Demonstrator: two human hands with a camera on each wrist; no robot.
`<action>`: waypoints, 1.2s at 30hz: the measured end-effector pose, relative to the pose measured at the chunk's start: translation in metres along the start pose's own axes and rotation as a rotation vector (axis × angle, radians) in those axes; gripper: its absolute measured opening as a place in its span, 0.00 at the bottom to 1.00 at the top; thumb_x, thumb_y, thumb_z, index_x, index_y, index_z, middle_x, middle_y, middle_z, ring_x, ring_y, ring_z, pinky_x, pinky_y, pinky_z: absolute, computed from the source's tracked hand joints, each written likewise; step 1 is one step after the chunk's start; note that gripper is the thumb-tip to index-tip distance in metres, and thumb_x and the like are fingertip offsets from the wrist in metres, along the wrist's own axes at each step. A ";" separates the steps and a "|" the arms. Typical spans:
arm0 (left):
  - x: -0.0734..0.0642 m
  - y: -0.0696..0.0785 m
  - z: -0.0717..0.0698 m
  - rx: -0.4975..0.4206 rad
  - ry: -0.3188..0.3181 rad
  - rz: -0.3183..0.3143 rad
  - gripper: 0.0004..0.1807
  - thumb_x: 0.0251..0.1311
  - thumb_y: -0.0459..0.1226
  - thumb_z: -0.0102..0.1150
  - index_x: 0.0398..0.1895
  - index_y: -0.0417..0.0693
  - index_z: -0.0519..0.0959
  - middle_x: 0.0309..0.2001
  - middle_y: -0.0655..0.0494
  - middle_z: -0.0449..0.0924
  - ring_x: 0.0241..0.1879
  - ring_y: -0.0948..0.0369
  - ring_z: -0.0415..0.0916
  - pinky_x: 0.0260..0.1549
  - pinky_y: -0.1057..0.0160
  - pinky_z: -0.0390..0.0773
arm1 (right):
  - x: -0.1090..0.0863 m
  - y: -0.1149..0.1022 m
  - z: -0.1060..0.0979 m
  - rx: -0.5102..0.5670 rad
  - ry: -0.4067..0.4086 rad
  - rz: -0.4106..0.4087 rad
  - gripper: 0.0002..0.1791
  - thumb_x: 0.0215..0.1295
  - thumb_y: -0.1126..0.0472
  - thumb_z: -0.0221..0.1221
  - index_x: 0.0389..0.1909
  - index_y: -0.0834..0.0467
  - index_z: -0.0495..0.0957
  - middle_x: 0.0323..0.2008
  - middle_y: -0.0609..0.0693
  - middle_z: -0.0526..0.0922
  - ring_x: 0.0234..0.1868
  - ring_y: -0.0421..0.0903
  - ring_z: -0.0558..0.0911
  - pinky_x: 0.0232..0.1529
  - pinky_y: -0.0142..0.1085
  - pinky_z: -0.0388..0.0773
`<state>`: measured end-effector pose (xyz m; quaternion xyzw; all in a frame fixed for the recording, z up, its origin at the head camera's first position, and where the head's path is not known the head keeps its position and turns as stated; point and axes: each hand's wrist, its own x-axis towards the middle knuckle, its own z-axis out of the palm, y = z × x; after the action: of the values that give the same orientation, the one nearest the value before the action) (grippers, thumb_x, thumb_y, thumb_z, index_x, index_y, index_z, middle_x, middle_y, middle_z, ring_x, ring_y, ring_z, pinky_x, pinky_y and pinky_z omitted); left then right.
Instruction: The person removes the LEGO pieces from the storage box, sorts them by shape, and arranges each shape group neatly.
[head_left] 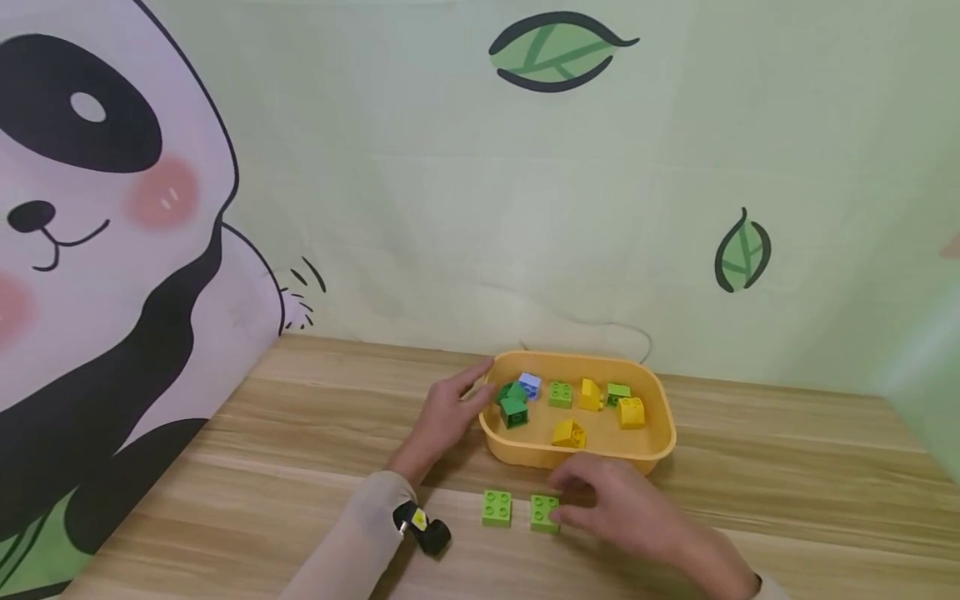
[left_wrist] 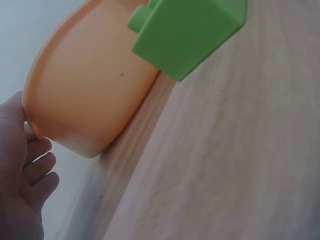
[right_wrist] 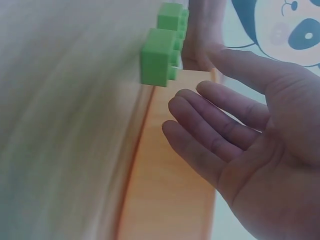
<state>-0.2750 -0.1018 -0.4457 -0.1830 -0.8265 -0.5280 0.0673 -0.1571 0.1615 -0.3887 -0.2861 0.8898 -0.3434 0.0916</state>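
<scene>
A yellow-orange plastic tub [head_left: 592, 454] stands on the table with several toy building blocks in it. My left hand [head_left: 448, 410] holds its left rim, thumb over the edge; in the left wrist view the other fingers [left_wrist: 40, 170] curl loosely beside the wall. Two light green blocks, a left one [head_left: 496, 508] and a right one [head_left: 543, 513], sit studs up in front of the tub, a small gap between them. Beside the right block is my right hand [head_left: 626, 504], thumb tip at the block's edge. The right wrist view shows its fingers [right_wrist: 210, 135] relaxed, nothing in the palm.
Inside the tub lie dark green blocks [head_left: 514, 412], a blue-violet block [head_left: 529, 384], a light green block [head_left: 559, 394] and yellow blocks [head_left: 632, 412]. The wooden table [head_left: 315, 417] meets a panda-printed cloth [head_left: 420, 208] at the back. A black wrist camera [head_left: 431, 533] sits on the left sleeve.
</scene>
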 end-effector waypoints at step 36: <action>0.000 0.001 0.000 -0.007 0.000 0.012 0.26 0.78 0.40 0.59 0.75 0.43 0.74 0.73 0.50 0.73 0.74 0.47 0.68 0.73 0.45 0.68 | 0.047 0.013 -0.053 -0.087 0.257 -0.067 0.15 0.72 0.65 0.68 0.56 0.65 0.84 0.53 0.59 0.88 0.52 0.59 0.87 0.54 0.53 0.87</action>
<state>-0.2742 -0.1018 -0.4448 -0.1885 -0.8235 -0.5306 0.0698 -0.2204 0.1714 -0.3562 -0.2728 0.8984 -0.3410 -0.0472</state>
